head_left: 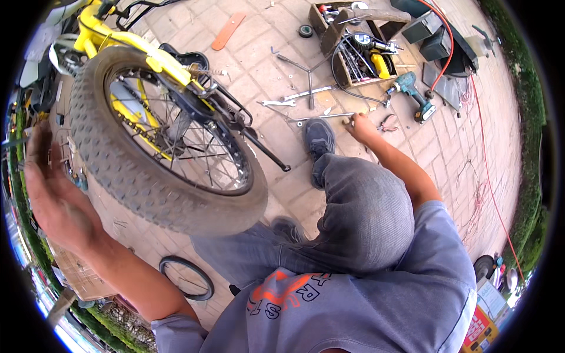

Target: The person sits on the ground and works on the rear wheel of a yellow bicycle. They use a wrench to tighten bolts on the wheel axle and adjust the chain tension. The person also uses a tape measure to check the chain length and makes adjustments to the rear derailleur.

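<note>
Closest in, the left hand is raised beside the fat knobby tyre, palm towards it; whether its fingers touch the rubber or hold anything, I cannot tell. The yellow bicycle stands at the person's left, its wheel leaning over the knees. As far as can be judged, the work is well under way: the wheel sits in the frame and the tyre lies around the rim along the part in view, though how tight the fastenings are does not show. Further out over the paving, the right hand reaches down to the end of a long slim metal rod, fingers bent in; a firm grip on it cannot be made out. A small loose ring lies near the shoe, apart from the bicycle, and an open-ended wrench, pliers and a cordless drill lie out, so tidying up, at least, seems undone. Beyond them is the crowded wooden toolbox.
</note>
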`<control>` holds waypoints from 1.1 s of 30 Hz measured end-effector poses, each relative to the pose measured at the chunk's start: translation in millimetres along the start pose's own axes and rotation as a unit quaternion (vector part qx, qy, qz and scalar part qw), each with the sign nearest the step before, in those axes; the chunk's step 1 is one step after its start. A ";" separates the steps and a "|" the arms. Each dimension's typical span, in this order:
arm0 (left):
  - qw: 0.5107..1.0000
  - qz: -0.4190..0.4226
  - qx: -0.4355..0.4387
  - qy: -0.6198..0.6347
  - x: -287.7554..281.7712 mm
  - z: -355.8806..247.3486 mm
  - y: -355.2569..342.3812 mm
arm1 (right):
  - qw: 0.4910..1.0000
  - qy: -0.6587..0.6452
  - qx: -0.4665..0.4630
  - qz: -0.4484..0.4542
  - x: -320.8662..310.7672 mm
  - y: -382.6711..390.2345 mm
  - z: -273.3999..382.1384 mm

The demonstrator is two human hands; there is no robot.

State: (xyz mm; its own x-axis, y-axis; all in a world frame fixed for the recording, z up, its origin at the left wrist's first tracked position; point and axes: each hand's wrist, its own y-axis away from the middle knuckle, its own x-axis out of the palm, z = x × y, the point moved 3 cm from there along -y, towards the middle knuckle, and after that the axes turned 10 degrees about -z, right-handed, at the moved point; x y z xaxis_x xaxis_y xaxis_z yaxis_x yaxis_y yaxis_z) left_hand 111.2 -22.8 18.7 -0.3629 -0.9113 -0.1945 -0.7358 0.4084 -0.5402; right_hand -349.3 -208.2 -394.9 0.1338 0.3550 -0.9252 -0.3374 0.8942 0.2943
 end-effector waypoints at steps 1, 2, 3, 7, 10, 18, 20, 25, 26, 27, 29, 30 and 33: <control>1.000 0.021 0.019 0.001 9.7 -15.9 -7.9 | 0.999 -0.027 -0.032 0.005 -4.2 -11.3 15.2; 0.996 0.072 0.049 0.005 23.5 -20.4 -13.2 | 0.997 -0.050 -0.054 0.007 -7.5 -19.6 23.8; 0.993 0.098 0.057 -0.034 37.3 -24.4 -14.1 | 0.994 -0.059 -0.094 0.016 -10.6 -27.8 34.2; 0.947 0.225 0.092 -0.210 74.4 -29.4 -8.7 | 0.974 -0.062 -0.205 0.070 -11.2 -59.2 67.5; 0.949 0.257 0.044 -0.179 78.5 -24.4 -11.1 | 0.969 -0.073 -0.226 0.069 9.3 -92.8 87.4; 0.940 0.241 0.035 -0.239 92.5 -13.0 -13.1 | 0.960 -0.002 -0.271 -0.070 49.8 -148.5 140.4; 0.927 0.237 0.059 -0.284 86.9 -11.7 -16.4 | 0.958 0.049 -0.279 -0.054 53.5 -155.0 144.7; 0.977 0.162 -0.014 -0.141 82.0 -11.5 -11.3 | 0.953 0.072 -0.293 -0.029 70.0 -158.3 149.3; 0.976 0.176 0.008 -0.131 77.5 -15.8 -14.7 | 0.962 0.053 -0.268 -0.004 70.6 -159.3 153.4; 0.974 0.197 0.025 -0.109 76.5 -15.8 -17.3 | 0.966 0.045 -0.255 -0.019 67.3 -159.0 151.1; 0.978 0.187 0.015 -0.087 80.9 -10.8 -13.1 | 0.976 0.008 -0.210 -0.049 58.5 -157.0 145.4; 0.977 0.193 0.024 -0.089 78.2 -14.1 -14.1 | 0.979 -0.031 -0.191 -0.063 53.9 -155.6 149.2; 0.976 0.201 0.024 -0.076 74.2 -24.4 -7.7 | 0.967 -0.227 -0.119 0.004 22.2 -140.0 161.6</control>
State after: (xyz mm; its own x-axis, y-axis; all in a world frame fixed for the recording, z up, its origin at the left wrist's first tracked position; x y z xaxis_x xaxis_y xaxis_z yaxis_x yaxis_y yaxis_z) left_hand 76.0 -92.3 28.5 -0.5253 -0.6764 -0.5163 -0.5221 0.7353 -0.4321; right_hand -148.5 -281.4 -418.0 0.5073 0.4929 -0.7069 -0.5382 0.8219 0.1868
